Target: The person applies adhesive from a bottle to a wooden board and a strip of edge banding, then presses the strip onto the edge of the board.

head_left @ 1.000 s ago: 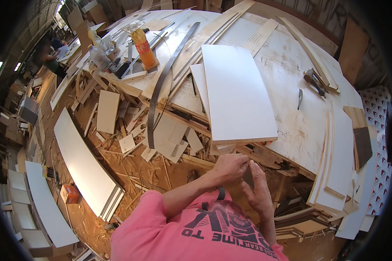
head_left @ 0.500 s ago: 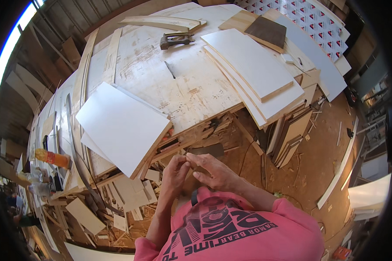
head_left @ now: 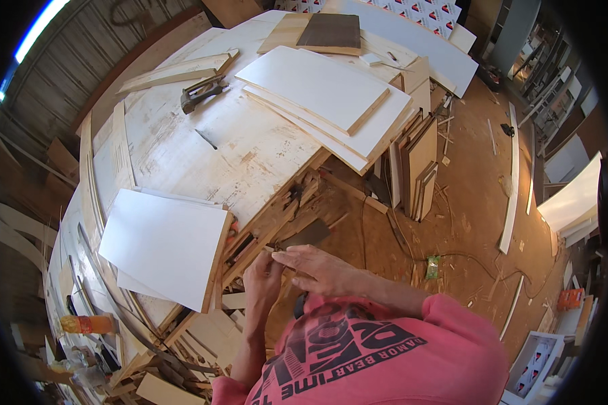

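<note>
In front of my chest, just off the near edge of the worktable (head_left: pixel 250 179), my two hands meet. My left hand (head_left: pixel 261 278) is closed, thumb and fingers pinched at its top. Against it my right hand (head_left: pixel 316 268) rests, its fingertips pressed to the same spot. Something small and dark seems to show between the fingertips; I cannot make out what it is. To the left of my hands a white board (head_left: pixel 165 243) lies over the table's edge on other boards. A stack of white boards (head_left: pixel 317 84) sits farther off to the right.
A clamp-like tool (head_left: pixel 201 94) and a thin dark tool (head_left: pixel 207 140) lie on the table. An orange bottle (head_left: pixel 86 325) stands at the left. Wood scraps fill the space under the table. Panels (head_left: pixel 419 169) lean upright at its right end; a cable crosses the floor.
My view has turned to the right, so the table and boards sit farther left and more floor shows. My hands stay together, with the right fingers now lying flatter over the left.
</note>
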### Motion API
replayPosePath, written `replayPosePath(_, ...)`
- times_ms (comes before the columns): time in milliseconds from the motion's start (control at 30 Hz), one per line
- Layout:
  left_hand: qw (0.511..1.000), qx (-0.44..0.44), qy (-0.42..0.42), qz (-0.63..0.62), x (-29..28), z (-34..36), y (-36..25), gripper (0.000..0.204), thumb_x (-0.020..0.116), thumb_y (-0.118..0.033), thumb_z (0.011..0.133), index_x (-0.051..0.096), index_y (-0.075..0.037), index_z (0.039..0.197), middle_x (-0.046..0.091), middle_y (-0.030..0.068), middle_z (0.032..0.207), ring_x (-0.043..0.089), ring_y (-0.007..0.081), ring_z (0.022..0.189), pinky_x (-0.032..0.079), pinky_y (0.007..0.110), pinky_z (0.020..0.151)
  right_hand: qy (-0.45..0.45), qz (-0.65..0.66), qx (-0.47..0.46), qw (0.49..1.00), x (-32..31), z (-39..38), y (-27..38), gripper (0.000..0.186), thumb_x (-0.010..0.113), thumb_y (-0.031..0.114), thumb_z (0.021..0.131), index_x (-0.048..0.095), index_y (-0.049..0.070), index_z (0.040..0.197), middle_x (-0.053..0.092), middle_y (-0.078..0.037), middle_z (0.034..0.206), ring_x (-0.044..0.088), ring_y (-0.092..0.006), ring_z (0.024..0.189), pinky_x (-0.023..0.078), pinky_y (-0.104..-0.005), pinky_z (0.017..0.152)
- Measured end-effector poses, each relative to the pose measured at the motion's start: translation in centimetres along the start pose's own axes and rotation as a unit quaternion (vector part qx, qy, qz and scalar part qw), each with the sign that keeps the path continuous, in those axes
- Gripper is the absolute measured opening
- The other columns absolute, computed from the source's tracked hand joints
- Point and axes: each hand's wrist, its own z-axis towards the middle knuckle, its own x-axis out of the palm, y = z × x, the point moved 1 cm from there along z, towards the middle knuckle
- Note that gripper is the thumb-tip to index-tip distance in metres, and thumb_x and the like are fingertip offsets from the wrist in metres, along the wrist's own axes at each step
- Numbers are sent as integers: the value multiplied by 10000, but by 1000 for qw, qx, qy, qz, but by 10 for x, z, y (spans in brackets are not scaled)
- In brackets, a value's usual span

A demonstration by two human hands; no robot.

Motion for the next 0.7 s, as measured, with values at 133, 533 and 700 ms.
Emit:
replayPosePath(133,998,13,-52,-37,-20,-11,5,175,575,-206,828,609,-36,851,635,161,781,634,338,786,475,392,663,-13,-40,11,999,18,10,26,626,561,168,895,289,81,1452,448,-172,1361,312,-358,1329,272,-440,1088)
replayPosePath(533,911,8,-32,-412,-95,-66,70,109,568,-108,853,606,-9,876,636,28,824,581,100,801,462,267,746,9,336,89,938,84,67,82,633,494,52,896,221,51,1467,506,-165,1303,413,-266,1285,319,-409,1065)
replayPosePath(700,874,5,-31,-485,-111,-77,73,109,551,-109,877,611,-19,894,642,35,859,571,96,828,445,262,754,38,556,120,822,88,76,88,619,436,44,917,175,63,1478,576,-158,1212,517,-225,1181,353,-383,1046)
